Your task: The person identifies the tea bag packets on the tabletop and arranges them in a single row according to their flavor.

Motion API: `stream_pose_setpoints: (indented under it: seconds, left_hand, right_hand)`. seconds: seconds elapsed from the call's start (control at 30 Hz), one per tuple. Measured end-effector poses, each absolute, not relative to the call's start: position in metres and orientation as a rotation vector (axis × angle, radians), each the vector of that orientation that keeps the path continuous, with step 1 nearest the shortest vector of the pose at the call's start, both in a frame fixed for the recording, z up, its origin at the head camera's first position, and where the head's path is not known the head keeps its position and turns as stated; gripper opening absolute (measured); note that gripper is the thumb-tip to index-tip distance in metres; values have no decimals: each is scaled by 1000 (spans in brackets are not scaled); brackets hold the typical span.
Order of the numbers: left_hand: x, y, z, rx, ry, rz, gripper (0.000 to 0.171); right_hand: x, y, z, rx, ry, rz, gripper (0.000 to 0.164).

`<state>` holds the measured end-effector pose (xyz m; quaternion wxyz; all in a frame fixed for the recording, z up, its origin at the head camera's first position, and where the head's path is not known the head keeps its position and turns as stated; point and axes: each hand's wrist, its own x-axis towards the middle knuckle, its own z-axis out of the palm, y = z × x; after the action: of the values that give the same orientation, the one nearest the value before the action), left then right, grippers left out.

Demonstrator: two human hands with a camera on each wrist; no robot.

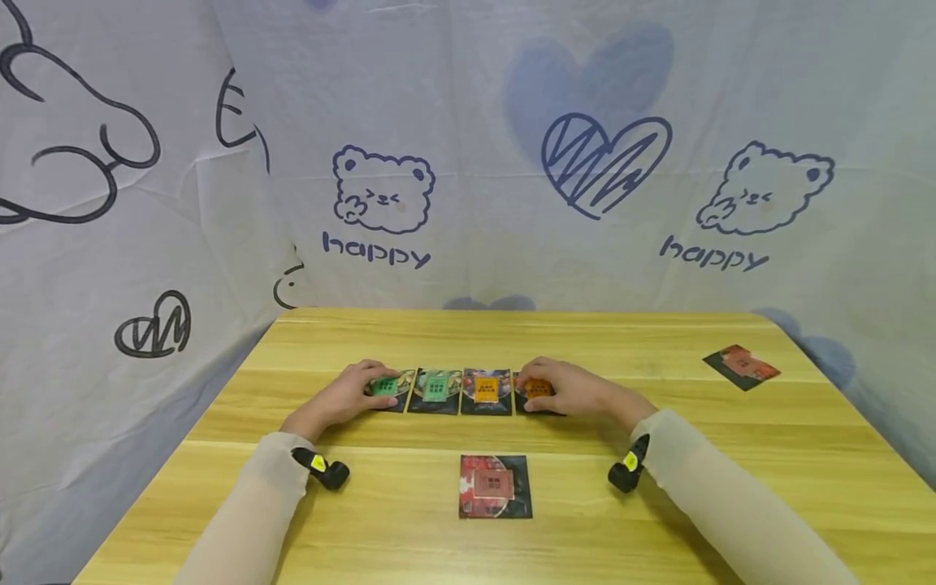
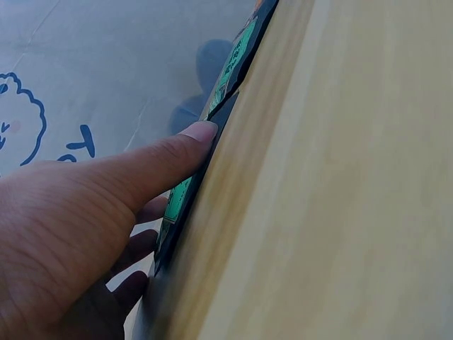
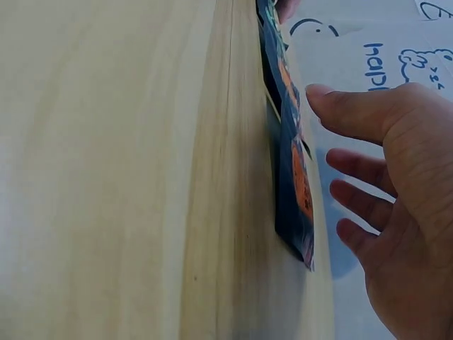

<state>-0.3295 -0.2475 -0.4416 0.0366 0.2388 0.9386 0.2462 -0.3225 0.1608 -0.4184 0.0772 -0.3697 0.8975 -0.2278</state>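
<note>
Four flat dark packets lie in a row across the table: a green-labelled packet (image 1: pixel 387 388) at the left end, another green-labelled packet (image 1: pixel 435 390), an orange-labelled packet (image 1: pixel 486 391), and a second orange-labelled packet (image 3: pixel 299 188) at the right end. My left hand (image 1: pixel 353 394) is at the leftmost one; its thumb (image 2: pixel 198 133) rests along the near edge, the other fingers toward the far side. Over the rightmost packet is my right hand (image 1: pixel 566 386), thumb and fingers spread, with a gap to the packet in the right wrist view.
A red-labelled packet (image 1: pixel 495 486) lies nearer to me on the wooden table (image 1: pixel 395 504). Another red packet (image 1: pixel 742 366) sits askew at the far right. Behind the table hangs a white printed cloth (image 1: pixel 475 203).
</note>
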Motion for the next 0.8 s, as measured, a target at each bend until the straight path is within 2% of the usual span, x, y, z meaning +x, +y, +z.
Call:
stream_pose_setpoints:
  seconds: [0.57,0.8]
  left_hand:
    - [-331,-248,-443,730,2881,770,58]
    - [-332,-248,-443,740,2884,764,58]
  right_hand:
    - [-294,156,-412,-1101,2648,-716,49]
    - [-285,153,-414,-1202,2618,-658,53]
